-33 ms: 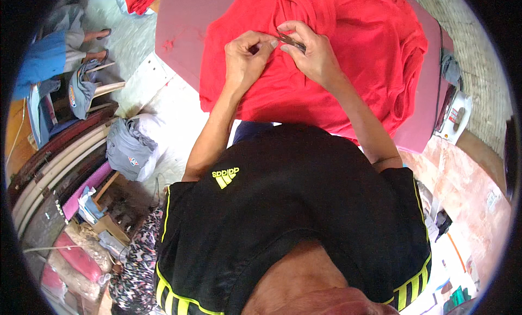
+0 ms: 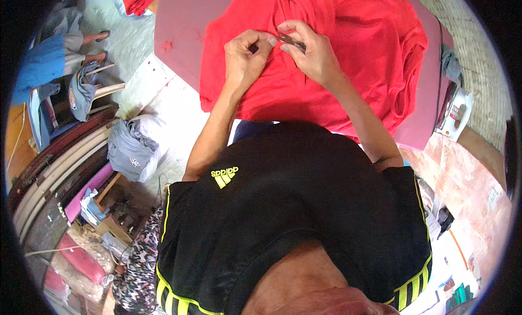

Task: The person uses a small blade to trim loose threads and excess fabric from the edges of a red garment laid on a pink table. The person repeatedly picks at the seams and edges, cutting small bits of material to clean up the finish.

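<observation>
Head view: red cloth [image 2: 370,59] spread in folds over the counter [image 2: 182,21], under both hands. Right hand [image 2: 306,46] grips a slim dark tool [image 2: 292,41]; left hand [image 2: 251,54] pinched near its tip, can't tell on what. Cloth looks soft, light, likely to bunch: pinch one layer by a fold. Tool looks stiff, small: hold mid-body, off the tip.

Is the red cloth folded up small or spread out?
Spread out, though wrinkled: the red cloth lies wide over the pink table, with loose creases showing.
</observation>
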`<state>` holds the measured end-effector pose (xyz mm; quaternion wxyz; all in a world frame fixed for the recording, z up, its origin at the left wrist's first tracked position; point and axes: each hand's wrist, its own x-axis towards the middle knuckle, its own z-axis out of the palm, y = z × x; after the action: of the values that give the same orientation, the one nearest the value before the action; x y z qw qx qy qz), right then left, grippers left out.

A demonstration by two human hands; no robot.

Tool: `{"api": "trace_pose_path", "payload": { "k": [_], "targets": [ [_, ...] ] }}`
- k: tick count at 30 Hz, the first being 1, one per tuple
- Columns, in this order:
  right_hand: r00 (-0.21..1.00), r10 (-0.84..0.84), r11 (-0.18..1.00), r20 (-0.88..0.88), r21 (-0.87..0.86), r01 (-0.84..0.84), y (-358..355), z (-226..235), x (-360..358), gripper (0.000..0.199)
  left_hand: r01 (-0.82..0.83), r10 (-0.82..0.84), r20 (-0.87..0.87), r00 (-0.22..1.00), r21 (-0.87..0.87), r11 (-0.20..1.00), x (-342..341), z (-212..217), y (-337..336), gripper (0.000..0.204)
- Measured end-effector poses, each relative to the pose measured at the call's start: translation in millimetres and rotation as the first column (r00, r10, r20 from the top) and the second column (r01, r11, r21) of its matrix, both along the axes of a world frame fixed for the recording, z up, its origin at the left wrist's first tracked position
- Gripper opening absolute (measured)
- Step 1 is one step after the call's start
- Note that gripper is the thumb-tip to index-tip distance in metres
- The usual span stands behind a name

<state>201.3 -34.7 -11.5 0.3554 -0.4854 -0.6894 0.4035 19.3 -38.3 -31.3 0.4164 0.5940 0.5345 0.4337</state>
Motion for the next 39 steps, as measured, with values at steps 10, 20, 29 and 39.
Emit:
{"api": "trace_pose_path", "payload": {
  "k": [10, 20, 29, 39],
  "targets": [
    [0.922, 0.044, 0.991, 0.385, 0.102, -0.09, -18, 27, 7, 0.023, 0.155, -0.178, -0.225, 0.958, -0.116, 0.981, -13, 20, 5, 0.014],
    [0.9, -0.103, 0.972, 0.423, 0.234, 0.002, -16, 10, -2, 0.018, 0.143, -0.141, -0.124, 0.982, 0.004, 0.99, -14, 11, 0, 0.018],
    [0.999, 0.009, 1.0, 0.043, 0.014, -0.01, -9, 4, 19, 0.022, 0.185, -0.162, -0.179, 0.97, 0.121, 0.975, -7, 12, 4, 0.009],
    [0.874, -0.049, 0.96, 0.484, 0.265, -0.093, -20, 18, 0, 0.02, 0.177, -0.17, -0.194, 0.966, 0.02, 0.984, -7, 20, 6, 0.009]
  ]
}}
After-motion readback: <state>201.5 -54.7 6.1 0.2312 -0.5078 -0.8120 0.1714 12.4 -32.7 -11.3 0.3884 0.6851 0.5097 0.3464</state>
